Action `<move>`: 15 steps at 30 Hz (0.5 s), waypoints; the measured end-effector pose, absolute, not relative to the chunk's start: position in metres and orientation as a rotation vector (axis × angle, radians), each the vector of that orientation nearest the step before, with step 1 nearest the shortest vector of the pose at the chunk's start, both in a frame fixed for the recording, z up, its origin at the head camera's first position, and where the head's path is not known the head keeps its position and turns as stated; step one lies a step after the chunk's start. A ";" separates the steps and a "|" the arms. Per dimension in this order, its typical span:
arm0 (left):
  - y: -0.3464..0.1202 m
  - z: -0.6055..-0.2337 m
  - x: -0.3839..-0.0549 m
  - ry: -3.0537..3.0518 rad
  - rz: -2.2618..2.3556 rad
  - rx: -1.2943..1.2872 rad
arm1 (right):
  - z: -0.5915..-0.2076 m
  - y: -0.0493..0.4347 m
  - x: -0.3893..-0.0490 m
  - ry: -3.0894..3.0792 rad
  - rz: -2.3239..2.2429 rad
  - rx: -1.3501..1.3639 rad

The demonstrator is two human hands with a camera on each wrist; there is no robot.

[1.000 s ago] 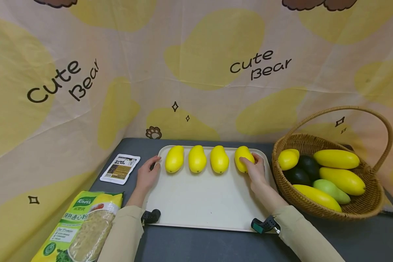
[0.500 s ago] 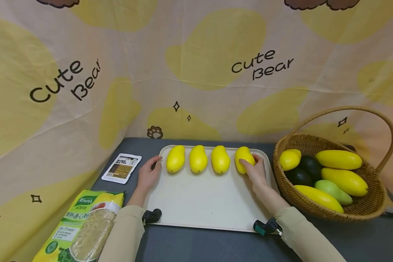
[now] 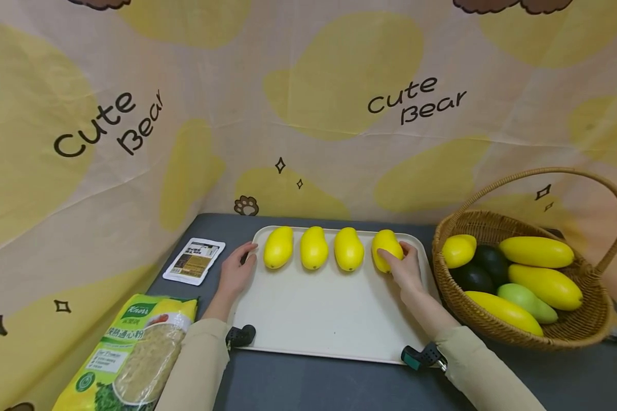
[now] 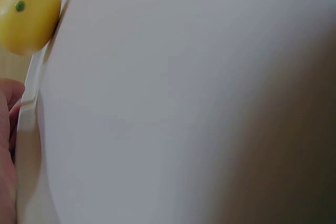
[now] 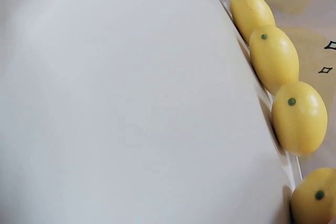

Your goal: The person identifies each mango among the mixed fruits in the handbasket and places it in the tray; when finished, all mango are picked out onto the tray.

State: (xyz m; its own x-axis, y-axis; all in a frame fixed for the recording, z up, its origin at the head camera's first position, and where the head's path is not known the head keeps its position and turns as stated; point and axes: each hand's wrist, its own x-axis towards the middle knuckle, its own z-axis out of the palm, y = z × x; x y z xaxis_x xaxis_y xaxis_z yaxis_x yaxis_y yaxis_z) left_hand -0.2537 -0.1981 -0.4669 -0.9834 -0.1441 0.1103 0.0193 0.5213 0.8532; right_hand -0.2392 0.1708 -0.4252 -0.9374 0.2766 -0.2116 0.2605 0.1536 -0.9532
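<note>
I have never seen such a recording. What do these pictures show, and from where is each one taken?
There is no robot, only a person's bare left hand and right hand. The wide picture comes from a camera on the head; the two closer ones come from cameras on the wrists. On the dark table lies a pale tray with four yellow fruits along its far edge. The left hand is at the tray's left edge; the right hand holds the rightmost fruit. At the right stands a wicker basket of produce; at the left lie a flat pouch and a Knorr bag.
</note>
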 end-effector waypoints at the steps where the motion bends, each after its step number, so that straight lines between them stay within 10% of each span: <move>1: -0.198 -0.467 -0.254 -2.595 -1.456 0.111 | -0.425 0.171 -0.239 -2.382 1.954 -0.552; 15: -0.198 -0.467 -0.254 -2.608 -1.448 0.090 | -0.424 0.177 -0.236 -2.410 1.949 -0.526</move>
